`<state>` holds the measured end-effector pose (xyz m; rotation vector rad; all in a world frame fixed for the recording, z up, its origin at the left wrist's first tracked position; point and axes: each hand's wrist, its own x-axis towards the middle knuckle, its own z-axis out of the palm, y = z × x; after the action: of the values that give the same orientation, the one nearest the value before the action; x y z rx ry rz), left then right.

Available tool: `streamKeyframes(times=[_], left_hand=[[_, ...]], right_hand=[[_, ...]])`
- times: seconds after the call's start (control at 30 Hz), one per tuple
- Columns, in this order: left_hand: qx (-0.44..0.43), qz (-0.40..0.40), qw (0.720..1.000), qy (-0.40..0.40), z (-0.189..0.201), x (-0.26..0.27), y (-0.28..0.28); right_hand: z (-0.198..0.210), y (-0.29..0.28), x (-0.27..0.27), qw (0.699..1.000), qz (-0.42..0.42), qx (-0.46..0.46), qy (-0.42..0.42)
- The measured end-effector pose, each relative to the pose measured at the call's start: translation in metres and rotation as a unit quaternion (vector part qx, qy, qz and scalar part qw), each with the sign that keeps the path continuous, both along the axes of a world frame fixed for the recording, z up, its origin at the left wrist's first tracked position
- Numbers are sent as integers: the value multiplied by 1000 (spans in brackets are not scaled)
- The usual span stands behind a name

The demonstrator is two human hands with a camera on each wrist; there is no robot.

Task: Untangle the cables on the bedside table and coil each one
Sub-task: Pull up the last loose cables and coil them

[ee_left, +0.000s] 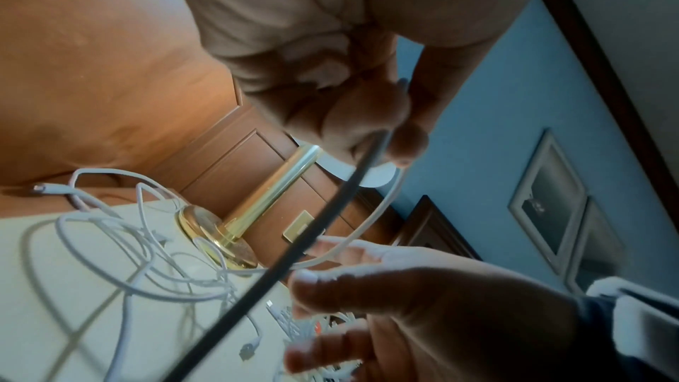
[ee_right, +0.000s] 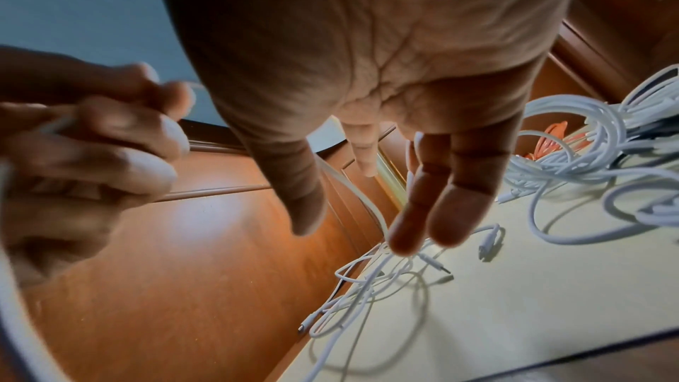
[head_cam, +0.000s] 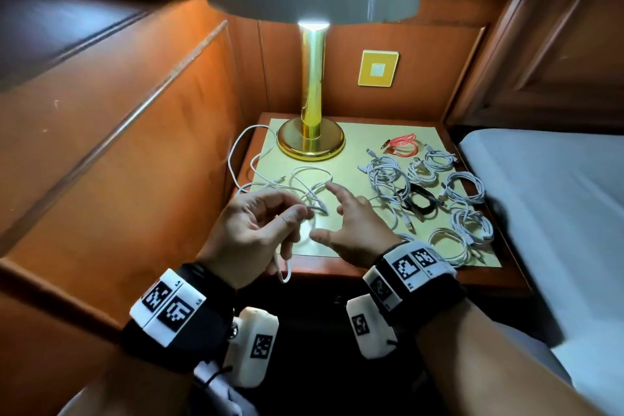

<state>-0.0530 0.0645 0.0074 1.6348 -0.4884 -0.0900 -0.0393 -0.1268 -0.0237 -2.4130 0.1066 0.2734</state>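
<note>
A loose white cable (head_cam: 305,184) lies tangled on the left half of the bedside table (head_cam: 354,240), one strand trailing off the left edge. My left hand (head_cam: 266,223) pinches this cable between thumb and fingers over the table's front left; a short loop (head_cam: 283,272) hangs below the hand. In the left wrist view the white cable (ee_left: 382,208) runs down from the pinching fingers (ee_left: 367,127). My right hand (head_cam: 344,226) hovers just right of it with fingers spread and straight, holding nothing. The right wrist view shows the open fingers (ee_right: 441,193) above the tangle (ee_right: 367,281).
A brass lamp (head_cam: 312,132) stands at the table's back left. Several coiled white cables (head_cam: 462,209), a black coil (head_cam: 418,203) and a red coil (head_cam: 401,145) fill the right half. Wood panelling rises on the left; a bed (head_cam: 553,213) lies to the right.
</note>
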Motion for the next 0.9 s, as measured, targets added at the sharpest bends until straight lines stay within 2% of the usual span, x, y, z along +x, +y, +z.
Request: streamKeyframes(times=[0.1, 0.23, 0.33, 0.4, 0.43, 0.53, 0.6, 0.7, 0.8, 0.9], left_hand=[[6, -61, 998, 17, 1, -4, -1], [-11, 11, 999, 33, -5, 14, 3], [139, 45, 989, 29, -23, 32, 17], [273, 38, 960, 47, -35, 40, 26], [311, 37, 948, 65, -40, 42, 28], [292, 43, 949, 112, -41, 44, 24], [300, 54, 948, 89, -37, 45, 18], [341, 78, 936, 40, -35, 46, 13], [349, 96, 931, 42, -41, 48, 13], [336, 115, 935, 6, -41, 48, 11]], right_hand=[[-1, -1, 3, 999, 34, 1, -23], [4, -8, 9, 988, -14, 77, -131], [10, -16, 12, 969, -61, 128, -203], [14, -18, 12, 951, -72, 191, -231], [17, -17, 12, 938, -72, 234, -247], [24, -13, 10, 889, -30, 348, -296], [28, -9, 8, 867, 5, 389, -312], [36, -6, 4, 849, 32, 411, -330], [49, -6, -4, 839, 33, 419, -346], [57, -8, -10, 822, 33, 453, -343]])
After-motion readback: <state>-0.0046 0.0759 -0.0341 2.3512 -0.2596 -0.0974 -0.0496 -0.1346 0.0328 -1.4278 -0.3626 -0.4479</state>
